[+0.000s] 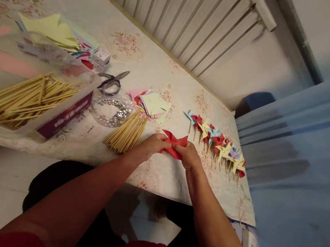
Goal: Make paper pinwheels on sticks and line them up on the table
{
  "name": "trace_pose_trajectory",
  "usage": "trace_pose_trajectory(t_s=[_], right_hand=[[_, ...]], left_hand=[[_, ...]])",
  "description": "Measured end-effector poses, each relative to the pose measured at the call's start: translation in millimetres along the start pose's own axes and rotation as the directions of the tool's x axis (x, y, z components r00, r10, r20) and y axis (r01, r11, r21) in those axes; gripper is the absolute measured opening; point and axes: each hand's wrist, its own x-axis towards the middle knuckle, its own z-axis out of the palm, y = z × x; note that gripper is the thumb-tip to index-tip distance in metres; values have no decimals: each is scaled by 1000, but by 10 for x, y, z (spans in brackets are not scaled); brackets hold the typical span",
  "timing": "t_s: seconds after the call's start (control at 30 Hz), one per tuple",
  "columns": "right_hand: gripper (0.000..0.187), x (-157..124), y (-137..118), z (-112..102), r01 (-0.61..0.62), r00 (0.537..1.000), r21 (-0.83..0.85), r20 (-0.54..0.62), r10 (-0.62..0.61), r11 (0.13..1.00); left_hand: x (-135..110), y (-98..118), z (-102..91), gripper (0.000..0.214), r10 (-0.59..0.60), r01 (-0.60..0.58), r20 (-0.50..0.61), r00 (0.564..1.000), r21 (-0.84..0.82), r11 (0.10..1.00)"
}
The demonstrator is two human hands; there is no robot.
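Both hands hold a red paper pinwheel piece (175, 143) above the front of the table, its corners bent up and sticking out. My left hand (153, 146) pinches its left side with thumb and fingers. On the opposite side my right hand (189, 153) grips it the same way. Whether a pin is in the paper I cannot make out. Just left of my left hand lies a bundle of thin wooden sticks (125, 133). Behind it is a stack of coloured paper squares (155, 104). Finished pinwheels (211, 132) on sticks lie in a row to the right.
At left stands a clear plastic bin (85, 88) with many sticks (22, 100). Beside it are scissors (112, 81), a round clear dish of metal pins (112, 111), a small white box (101, 57) and yellow paper sheets (52, 29). A blue curtain (304, 165) hangs at right.
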Motion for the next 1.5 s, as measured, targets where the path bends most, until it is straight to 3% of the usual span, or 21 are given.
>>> trace_pose_trajectory(t_s=[0.23, 0.6, 0.87, 1.0, 1.2, 1.33, 1.5], right_hand=[[23, 18, 53, 60, -20, 996, 50, -86, 25, 999], [27, -85, 7, -21, 45, 999, 107, 6, -45, 993], [35, -196, 53, -210, 186, 976, 111, -132, -171, 976], [41, -242, 146, -302, 306, 948, 54, -114, -299, 951], [20, -223, 187, -342, 355, 933, -99, -34, -359, 930], [15, -200, 64, -278, 350, 936, -117, 5, -352, 929], [12, -202, -95, -178, 342, 939, -184, 27, -343, 921]], left_hand=[[-51, 52, 39, 12, -1, 1, -23, 1000, -16, 1000], [-10, 26, 0, 18, 42, -41, 9, 999, -26, 999], [12, 14, -17, 19, 51, -51, 16, 999, -17, 999], [-5, 32, -21, 18, 79, -79, 10, 997, 10, 997], [-65, 96, 8, 18, 44, -44, 16, 999, -11, 999], [-61, 95, 7, 18, 1, -1, 29, 1000, -1, 1000], [-49, 95, 1, 15, 49, -50, 35, 998, 43, 998]])
